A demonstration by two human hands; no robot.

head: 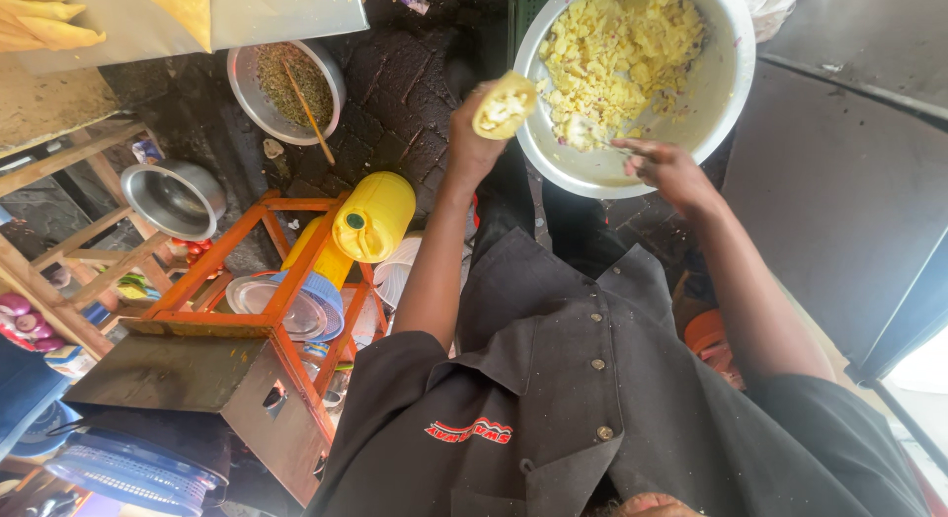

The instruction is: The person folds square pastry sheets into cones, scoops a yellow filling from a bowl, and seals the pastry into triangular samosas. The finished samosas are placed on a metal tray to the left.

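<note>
My left hand (472,142) is shut on a folded yellow pastry cone (505,106), open at the top and partly filled with pale mash. It hangs just left of a large metal bowl (726,78) that holds yellow mashed filling (617,43) with reddish bits. My right hand (670,169) reaches over the bowl's near rim. Its fingers pinch a small spoon (600,140) whose tip lies in the mash. My black buttoned shirt (583,398) fills the lower part of the view.
A smaller metal bowl (286,87) of greenish-brown seasoning with a wooden stick stands on the dark ground. Left of me are a yellow jerrycan (373,216), an orange metal stand (267,280), an empty steel bowl (176,196), and folded pastries (49,23) on a sheet.
</note>
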